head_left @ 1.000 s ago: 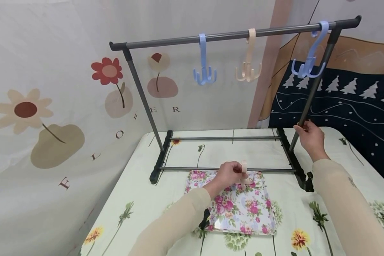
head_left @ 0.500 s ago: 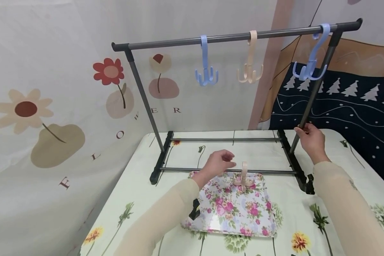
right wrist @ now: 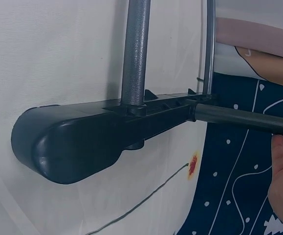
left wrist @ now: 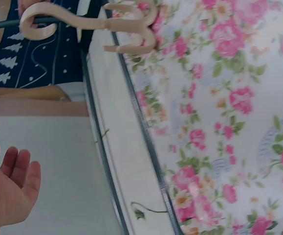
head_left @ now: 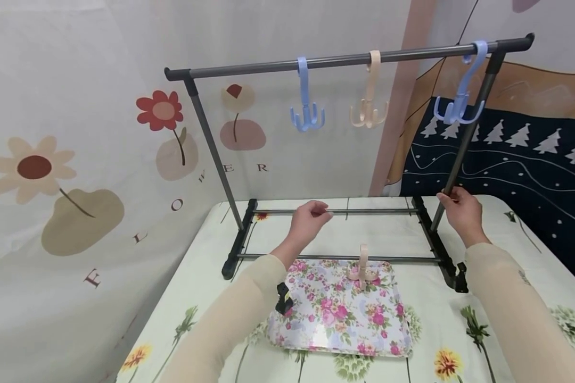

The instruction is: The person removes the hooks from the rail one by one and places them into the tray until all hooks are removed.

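Observation:
My left hand (head_left: 309, 226) hovers above the rack's base with its fingers loosely bent and nothing in them; the left wrist view shows the same hand (left wrist: 9, 186) relaxed. My right hand (head_left: 462, 215) pinches the right upright pole (head_left: 469, 138) of a dark metal rack low down. Along the top bar (head_left: 335, 62) hang a blue four-prong hook (head_left: 304, 98), a beige hook (head_left: 370, 96) and another blue hook (head_left: 462, 96) by the right end. Another beige hook (head_left: 362, 266) rests on a flat, rose-printed tray (head_left: 340, 324) in front of the rack.
Two thin crossbars join the rack's black feet, the left foot (head_left: 237, 242) and the right foot (head_left: 441, 247). Underneath lies a flower-printed white tablecloth (head_left: 187, 287). A pale printed curtain (head_left: 100, 80) and a dark tree-patterned cloth (head_left: 517, 165) hang behind.
My left hand has let go of the beige hook, leaving it on the tray, and has moved up and left over the rack's base. My right hand keeps its hold on the pole.

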The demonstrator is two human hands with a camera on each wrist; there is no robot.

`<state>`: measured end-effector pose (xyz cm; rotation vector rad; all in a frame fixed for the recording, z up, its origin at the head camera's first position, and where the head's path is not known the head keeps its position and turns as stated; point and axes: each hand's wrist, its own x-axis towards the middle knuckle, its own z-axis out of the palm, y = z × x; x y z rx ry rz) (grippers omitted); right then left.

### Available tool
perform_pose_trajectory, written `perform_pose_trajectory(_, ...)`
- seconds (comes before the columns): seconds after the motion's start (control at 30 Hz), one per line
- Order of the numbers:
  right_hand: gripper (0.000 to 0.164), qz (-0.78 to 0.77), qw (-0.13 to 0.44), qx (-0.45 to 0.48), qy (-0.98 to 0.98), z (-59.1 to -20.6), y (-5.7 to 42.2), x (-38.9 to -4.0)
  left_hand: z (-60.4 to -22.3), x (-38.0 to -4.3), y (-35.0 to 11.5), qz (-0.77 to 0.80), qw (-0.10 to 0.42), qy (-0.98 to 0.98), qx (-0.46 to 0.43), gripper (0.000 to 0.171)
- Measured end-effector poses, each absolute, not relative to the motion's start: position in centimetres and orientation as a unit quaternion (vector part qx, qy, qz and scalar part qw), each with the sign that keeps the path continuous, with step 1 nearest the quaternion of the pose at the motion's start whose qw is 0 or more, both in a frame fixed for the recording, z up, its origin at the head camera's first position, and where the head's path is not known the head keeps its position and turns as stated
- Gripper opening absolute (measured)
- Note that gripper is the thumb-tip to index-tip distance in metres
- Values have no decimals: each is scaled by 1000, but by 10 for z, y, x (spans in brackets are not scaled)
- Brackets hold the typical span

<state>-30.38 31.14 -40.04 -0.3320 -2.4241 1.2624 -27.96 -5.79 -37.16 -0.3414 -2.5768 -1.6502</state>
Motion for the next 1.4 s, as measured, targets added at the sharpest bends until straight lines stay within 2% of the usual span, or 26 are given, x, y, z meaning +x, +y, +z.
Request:
perform_pose_trajectory(0.23, 48, 451, 179, -110, -867, -398, 309, -301, -350, -291, -67, -585, 120, -799, -72, 28)
perform_pose_trajectory(0.47, 49, 441, 180, -92, -875, -399, 311, -300, -316, -301, -75, -606, 196, -770, -43, 37)
perform_pose_trajectory(0.77, 50, 447, 176, -95, -872, -400, 311, -301, -273, -304, -77, -615, 268, -741, -31, 43)
perform_pose_trajectory(1.4, 50, 456, 171, -106, -867, -398, 311, -299, -199, -308, -61, -615, 315, -723, -24, 42)
